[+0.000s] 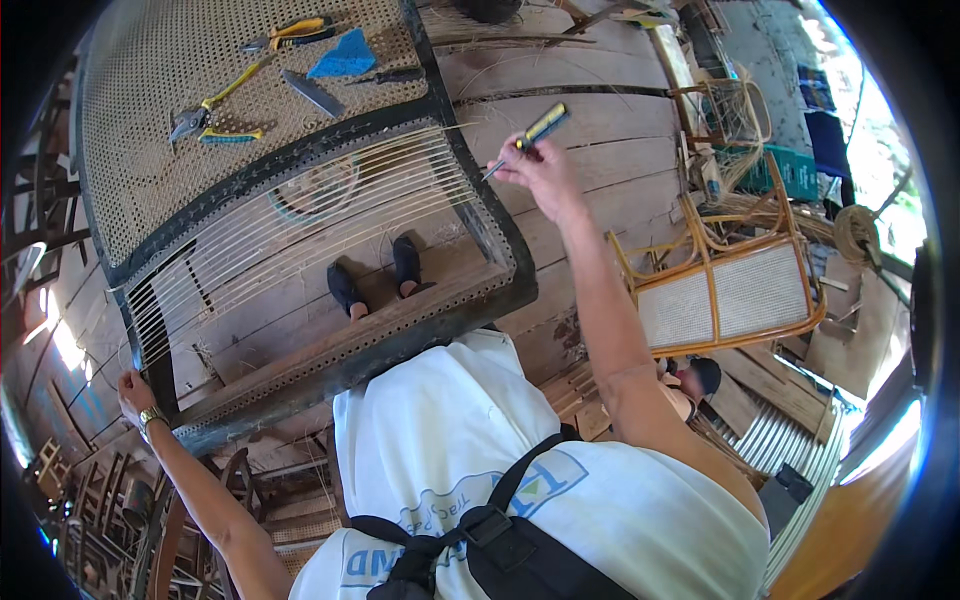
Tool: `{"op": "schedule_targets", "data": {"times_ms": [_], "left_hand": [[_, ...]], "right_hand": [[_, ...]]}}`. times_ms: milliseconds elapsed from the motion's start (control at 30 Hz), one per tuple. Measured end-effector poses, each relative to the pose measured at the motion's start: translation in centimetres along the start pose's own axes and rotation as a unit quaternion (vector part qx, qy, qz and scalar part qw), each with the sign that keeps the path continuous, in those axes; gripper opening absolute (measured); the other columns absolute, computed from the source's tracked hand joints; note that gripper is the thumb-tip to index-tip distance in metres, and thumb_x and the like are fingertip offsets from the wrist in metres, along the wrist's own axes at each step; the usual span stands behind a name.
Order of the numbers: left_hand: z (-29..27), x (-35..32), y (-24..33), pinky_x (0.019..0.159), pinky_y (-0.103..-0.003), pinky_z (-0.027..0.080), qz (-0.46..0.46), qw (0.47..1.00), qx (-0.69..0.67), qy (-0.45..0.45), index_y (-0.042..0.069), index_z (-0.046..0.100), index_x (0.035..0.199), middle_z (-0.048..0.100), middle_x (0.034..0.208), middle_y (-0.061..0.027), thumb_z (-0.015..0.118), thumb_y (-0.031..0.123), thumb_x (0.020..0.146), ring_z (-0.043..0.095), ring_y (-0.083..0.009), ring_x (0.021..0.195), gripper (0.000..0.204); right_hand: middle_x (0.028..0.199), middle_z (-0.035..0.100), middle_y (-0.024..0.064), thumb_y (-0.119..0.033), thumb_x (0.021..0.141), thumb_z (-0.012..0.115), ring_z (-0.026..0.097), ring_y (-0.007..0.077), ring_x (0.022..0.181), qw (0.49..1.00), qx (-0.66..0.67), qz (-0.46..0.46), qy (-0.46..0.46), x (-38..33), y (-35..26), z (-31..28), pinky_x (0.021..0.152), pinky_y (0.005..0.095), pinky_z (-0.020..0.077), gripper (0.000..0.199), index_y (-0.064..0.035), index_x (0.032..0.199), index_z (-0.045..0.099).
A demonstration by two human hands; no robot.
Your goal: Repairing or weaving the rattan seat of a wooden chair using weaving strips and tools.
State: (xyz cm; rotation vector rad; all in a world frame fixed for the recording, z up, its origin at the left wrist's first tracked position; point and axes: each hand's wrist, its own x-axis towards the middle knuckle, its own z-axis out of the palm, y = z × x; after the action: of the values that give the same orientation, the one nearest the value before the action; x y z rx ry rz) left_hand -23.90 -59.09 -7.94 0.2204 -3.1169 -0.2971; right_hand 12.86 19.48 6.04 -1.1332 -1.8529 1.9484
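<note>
A dark wooden chair frame point(340, 375) with small holes along its rails lies across in front of me. Parallel cane strands point(300, 205) span its opening from left rail to right rail. My right hand point(540, 172) is closed round a screwdriver point(546, 124) with a yellow-and-black handle; its thin metal shaft points down at the right rail. Whether the tip sits in a hole is too small to tell. At the outer side of the left rail, my left hand point(138, 395) has its fingers drawn together; what they hold is hidden.
On the woven cane panel point(130, 80) lie pliers point(290, 35), yellow-handled cutters point(190, 122), a knife blade point(312, 93) and a blue cloth point(345, 55). A rattan chair point(715, 295) stands right, with a person point(690, 380) below it. Wooden furniture parts crowd the left.
</note>
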Motion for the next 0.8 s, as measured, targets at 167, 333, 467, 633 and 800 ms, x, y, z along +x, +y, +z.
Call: {"op": "schedule_targets", "data": {"times_ms": [167, 333, 467, 633, 800], "left_hand": [[-1.1, -1.2, 2.3, 0.074, -0.041, 0.052, 0.028, 0.999, 0.001, 0.033, 0.004, 0.072, 0.095, 0.073, 0.089, -0.0138, 0.067, 0.031, 0.089, 0.068, -0.0276, 0.08, 0.028], [-1.9, -1.8, 3.7, 0.074, -0.041, 0.052, 0.005, 0.998, 0.054, 0.026, 0.005, 0.072, 0.095, 0.073, 0.089, -0.014, 0.067, 0.032, 0.089, 0.068, -0.0291, 0.08, 0.028], [-1.5, -1.6, 3.6, 0.075, -0.041, 0.053, 0.001, 0.999, 0.032, 0.039, 0.004, 0.072, 0.094, 0.073, 0.089, -0.0146, 0.067, 0.032, 0.087, 0.069, -0.03, 0.081, 0.029], [-0.1, -0.4, 1.6, 0.079, -0.043, 0.053, -0.002, 0.999, 0.035, 0.034, 0.008, 0.073, 0.097, 0.074, 0.094, -0.0132, 0.063, 0.036, 0.086, 0.07, -0.0321, 0.087, 0.031], [0.1, -0.4, 1.8, 0.079, -0.044, 0.053, -0.002, 0.999, 0.017, 0.037, 0.007, 0.073, 0.095, 0.073, 0.095, -0.0146, 0.062, 0.034, 0.087, 0.069, -0.0329, 0.087, 0.031]], "right_hand": [[0.09, 0.067, 0.0078, -0.018, 0.095, 0.069, 0.07, 0.015, 0.076, 0.995, 0.063, 0.069, 0.035, -0.2, 4.1, -0.3, 0.068, 0.0266, 0.0609, 0.021, -0.0017, 0.101, 0.057], [0.083, 0.066, 0.0065, -0.019, 0.095, 0.068, 0.068, 0.0133, 0.069, 0.996, -0.078, 0.004, 0.036, -0.2, 3.9, 0.6, 0.063, 0.0268, 0.0597, 0.022, -0.0023, 0.099, 0.055], [0.083, 0.068, 0.0085, -0.025, 0.096, 0.068, 0.069, 0.0141, 0.07, 0.985, -0.167, -0.04, 0.029, -0.5, 2.8, 1.6, 0.062, 0.0272, 0.0587, 0.027, -0.0009, 0.099, 0.054], [0.077, 0.068, 0.0077, -0.024, 0.093, 0.07, 0.068, 0.0141, 0.063, 0.968, -0.237, -0.065, 0.052, -0.4, 2.5, 2.1, 0.057, 0.0293, 0.0557, 0.029, -0.0004, 0.1, 0.054], [0.076, 0.068, 0.0118, -0.026, 0.092, 0.071, 0.07, 0.0204, 0.064, 0.97, -0.215, -0.041, 0.102, -0.6, 2.9, 2.1, 0.059, 0.0343, 0.0542, 0.03, -0.0006, 0.1, 0.057]]}}
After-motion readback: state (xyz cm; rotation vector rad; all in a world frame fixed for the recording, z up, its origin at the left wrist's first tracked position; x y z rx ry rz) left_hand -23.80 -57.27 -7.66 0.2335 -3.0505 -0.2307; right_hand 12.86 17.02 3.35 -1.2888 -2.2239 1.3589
